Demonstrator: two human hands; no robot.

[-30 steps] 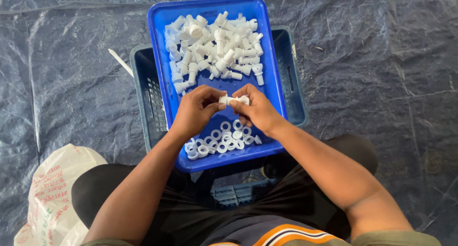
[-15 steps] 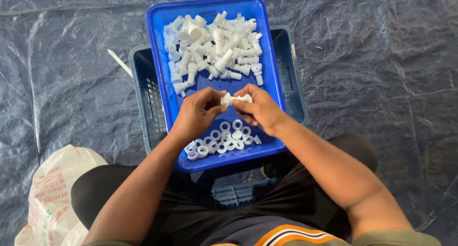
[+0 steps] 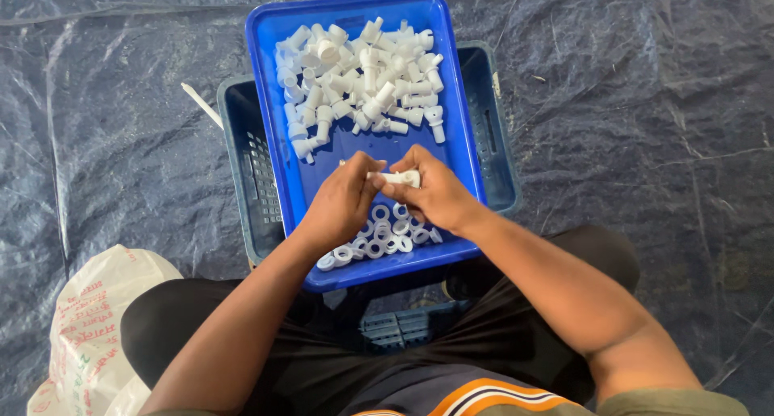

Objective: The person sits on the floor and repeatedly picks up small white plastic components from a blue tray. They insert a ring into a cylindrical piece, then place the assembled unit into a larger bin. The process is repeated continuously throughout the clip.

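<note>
A: Status?
B: White plastic fitting [image 3: 397,176] pinched between both hands over the blue tray [image 3: 459,142]; right hand [image 3: 431,192] grips its body, left hand [image 3: 343,202] fingers closed on the end.
A: Progress?
B: Looks early. Big fitting pile [image 3: 359,77] far end, small ring cluster [image 3: 379,235] near end.

Open blue floor shows across the middle of the shallow blue plastic tray [image 3: 284,126], a clear strip just beyond both hands. Farther out, a heap of white plastic tube fittings [image 3: 359,77] blocks the way; nearer, small white plastic rings [image 3: 379,239] crowd the tray's near end. The dark plastic crate [image 3: 242,166] walls flank each side.
</note>
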